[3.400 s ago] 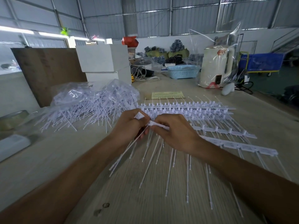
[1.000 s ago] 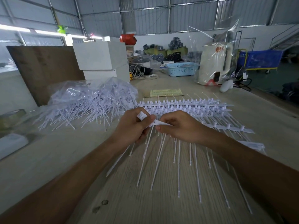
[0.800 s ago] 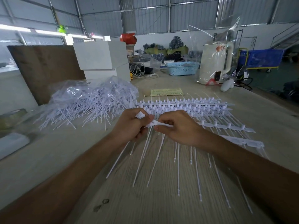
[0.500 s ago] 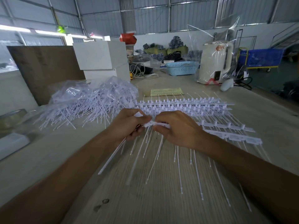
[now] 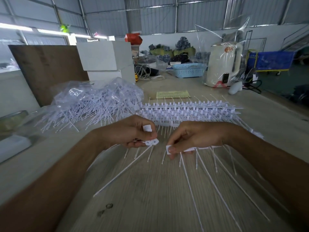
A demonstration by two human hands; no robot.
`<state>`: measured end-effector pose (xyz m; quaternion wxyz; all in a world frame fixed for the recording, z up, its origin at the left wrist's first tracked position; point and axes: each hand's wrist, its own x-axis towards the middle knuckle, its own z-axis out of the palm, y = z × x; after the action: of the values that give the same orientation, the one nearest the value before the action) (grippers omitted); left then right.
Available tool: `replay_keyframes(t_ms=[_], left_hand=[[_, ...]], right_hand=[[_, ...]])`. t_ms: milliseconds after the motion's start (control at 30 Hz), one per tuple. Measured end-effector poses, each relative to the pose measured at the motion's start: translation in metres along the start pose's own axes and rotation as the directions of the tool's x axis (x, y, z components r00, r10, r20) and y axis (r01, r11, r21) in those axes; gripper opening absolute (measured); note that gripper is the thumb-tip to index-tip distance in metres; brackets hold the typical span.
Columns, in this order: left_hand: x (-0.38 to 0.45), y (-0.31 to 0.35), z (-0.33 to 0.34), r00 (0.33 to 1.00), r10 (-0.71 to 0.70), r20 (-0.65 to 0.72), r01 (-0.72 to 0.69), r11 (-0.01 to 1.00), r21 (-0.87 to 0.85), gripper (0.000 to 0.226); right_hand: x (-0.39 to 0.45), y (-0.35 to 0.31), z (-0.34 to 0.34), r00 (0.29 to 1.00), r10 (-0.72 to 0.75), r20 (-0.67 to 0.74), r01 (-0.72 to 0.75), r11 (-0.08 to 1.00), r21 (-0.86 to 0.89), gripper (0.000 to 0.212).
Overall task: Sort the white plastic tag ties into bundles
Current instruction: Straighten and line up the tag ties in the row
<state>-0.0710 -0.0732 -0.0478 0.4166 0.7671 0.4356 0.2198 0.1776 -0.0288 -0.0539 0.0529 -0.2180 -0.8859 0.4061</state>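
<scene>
From the head camera, the left hand [image 5: 132, 131] pinches a few tag ties [image 5: 151, 142] by their heads; the right hand [image 5: 197, 138] pinches the strip [image 5: 189, 149] they came from. Half a second ago both hands touched; now they are apart above the table [image 5: 150, 198].

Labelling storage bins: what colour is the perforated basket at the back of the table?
Light blue; the basket shows in the head view, the only one.

Corrugated metal walls [image 5: 150, 15], strip lights [image 5: 15, 26], wooden worktable [image 5: 150, 190], brown board [image 5: 50, 69] leaning behind.
</scene>
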Motion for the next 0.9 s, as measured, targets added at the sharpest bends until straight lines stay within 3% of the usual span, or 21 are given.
replay_keyframes(t_ms=[167, 300, 433, 533, 733, 900], left_hand=[[-0.001, -0.003, -0.005, 0.961, 0.005, -0.277, -0.016, 0.999, -0.037, 0.034], [0.010, 0.005, 0.013, 0.939, 0.101, -0.328, -0.108, 0.994, -0.005, 0.024], [0.015, 0.008, 0.023, 0.916, 0.141, -0.375, -0.119, 0.990, 0.082, 0.024], [0.014, 0.008, 0.024, 0.917, 0.157, -0.368, -0.106, 0.982, 0.156, 0.023], [0.012, 0.013, 0.029, 0.955, 0.120, -0.270, -0.118, 0.993, 0.025, 0.027], [0.013, 0.013, 0.029, 0.960, 0.106, -0.261, -0.074, 0.989, 0.129, 0.044]], right_hand=[[0.003, 0.002, 0.001, 0.968, -0.009, -0.253, 0.018, 0.999, 0.032, 0.024], [0.017, -0.004, 0.011, 0.891, -0.067, -0.449, 0.064, 0.998, -0.021, 0.028], [0.025, -0.009, 0.019, 0.879, -0.085, -0.469, 0.060, 0.996, -0.068, 0.031], [0.026, -0.010, 0.021, 0.863, -0.074, -0.500, 0.064, 0.997, -0.038, 0.032], [0.023, -0.008, 0.018, 0.848, -0.077, -0.524, 0.069, 0.997, -0.035, 0.024], [0.025, -0.002, 0.015, 0.803, -0.074, -0.591, 0.052, 0.997, -0.054, 0.012]])
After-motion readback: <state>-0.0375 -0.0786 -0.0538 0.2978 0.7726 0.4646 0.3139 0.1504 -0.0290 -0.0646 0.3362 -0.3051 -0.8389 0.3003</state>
